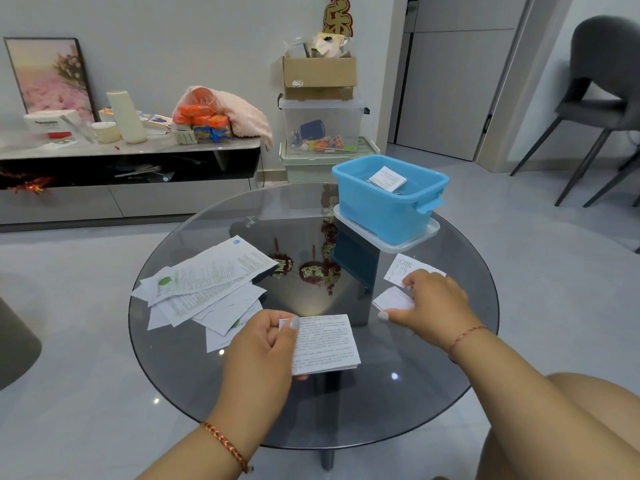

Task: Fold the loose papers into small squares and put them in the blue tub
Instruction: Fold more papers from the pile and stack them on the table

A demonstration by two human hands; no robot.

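My left hand [263, 344] grips a folded printed paper [325, 342] by its left edge, just above the near part of the round glass table [194, 386]. My right hand [433, 299] rests over two small folded papers on the right: its fingers pinch a plain white one [393, 298], and a printed one [403, 268] lies just beyond. A pile of loose unfolded sheets [204, 282] lies at the table's left. The blue tub [388, 202] stands at the far right on a white lid, with one folded paper [387, 179] inside.
A white lid [415, 242] lies under the tub. Behind the table stand stacked storage boxes [322, 129] and a low cabinet [128, 168] with clutter on top. A grey chair [602, 98] is at the far right. My knee [588, 427] is at the lower right.
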